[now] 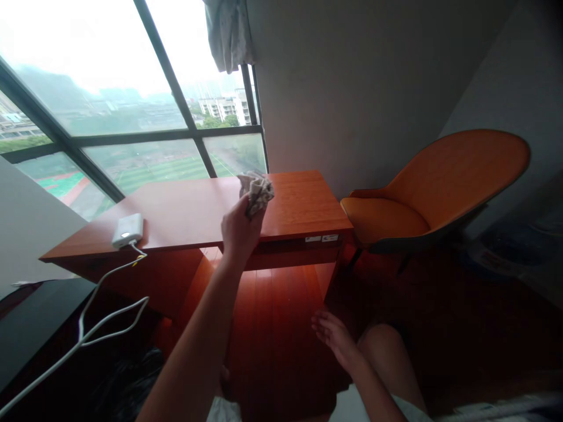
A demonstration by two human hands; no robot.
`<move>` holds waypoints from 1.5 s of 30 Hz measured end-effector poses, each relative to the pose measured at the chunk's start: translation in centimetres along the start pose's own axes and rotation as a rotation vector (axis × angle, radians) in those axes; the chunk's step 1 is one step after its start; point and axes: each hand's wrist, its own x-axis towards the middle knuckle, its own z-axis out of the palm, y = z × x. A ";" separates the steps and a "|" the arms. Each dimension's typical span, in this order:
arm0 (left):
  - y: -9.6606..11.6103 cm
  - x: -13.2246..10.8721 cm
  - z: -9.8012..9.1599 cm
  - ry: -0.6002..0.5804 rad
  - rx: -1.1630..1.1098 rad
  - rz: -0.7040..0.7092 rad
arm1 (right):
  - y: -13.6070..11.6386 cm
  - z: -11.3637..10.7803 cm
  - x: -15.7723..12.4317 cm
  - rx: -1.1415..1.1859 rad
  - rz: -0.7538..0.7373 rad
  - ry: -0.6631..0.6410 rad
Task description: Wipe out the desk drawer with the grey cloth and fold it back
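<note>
A crumpled patterned cloth (257, 192) is gripped in my left hand (241, 228), which is raised in front of the reddish wooden desk (299, 199). The cloth overlaps the desktop in view; whether it touches the surface I cannot tell. Lower right, my right hand (333, 335) holds nothing, its fingers apart, above the floor and close to my knee. A white box-shaped device (128, 230) with a white cable (109, 274) plugged into it lies on the left part of the desk.
An orange chair (461, 176) stands right of the desk. Behind the desk are a large window (132, 135) and a hanging curtain (229, 35). A dark surface (35, 322) is at lower left, with the cable crossing it. Under the desk is the wooden floor (277, 305).
</note>
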 end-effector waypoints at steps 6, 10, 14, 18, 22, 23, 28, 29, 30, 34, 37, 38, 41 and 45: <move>-0.1 -0.5 8.9 -0.310 0.437 0.417 | 0.7 0.8 0.0 -0.131 0.015 0.043; -2.1 -3.1 11.6 -0.293 0.535 0.434 | 0.9 0.7 0.0 -0.180 0.009 0.051; -2.6 -3.4 11.4 -0.329 0.561 0.513 | 1.4 0.4 0.5 -0.215 0.019 0.053; -2.8 -2.5 10.0 -0.386 0.569 0.600 | 1.8 0.1 1.5 -0.273 -0.020 0.088; -5.2 -1.5 7.6 -0.329 0.604 0.556 | 2.1 -0.1 1.9 -0.320 -0.049 0.093; -6.0 -1.3 7.0 -0.326 0.610 0.539 | 2.2 -0.1 1.9 -0.335 -0.041 0.093; -9.1 -0.8 5.3 -0.389 0.573 0.573 | 2.7 0.2 1.4 -0.405 0.015 0.075; -9.1 -0.8 5.3 -0.384 0.572 0.578 | 2.8 0.4 1.4 -0.418 0.023 0.068; -9.0 -0.8 5.3 -0.373 0.575 0.581 | 3.0 0.5 1.4 -0.433 0.031 0.063; -7.5 -1.0 5.8 -0.313 0.590 0.619 | 3.8 0.6 1.8 -0.504 0.044 0.082; -6.2 -1.6 6.6 -0.320 0.595 0.699 | 4.4 0.3 2.2 -0.561 0.043 0.100; -5.8 -1.9 7.1 -0.333 0.590 0.728 | 4.5 0.1 2.3 -0.580 0.040 0.105; -4.9 -2.8 8.6 -0.371 0.557 0.763 | 5.1 -0.4 2.6 -0.636 0.025 0.113; -4.9 -2.5 9.9 -0.362 0.507 0.687 | 5.6 -1.0 2.6 -0.703 0.003 0.089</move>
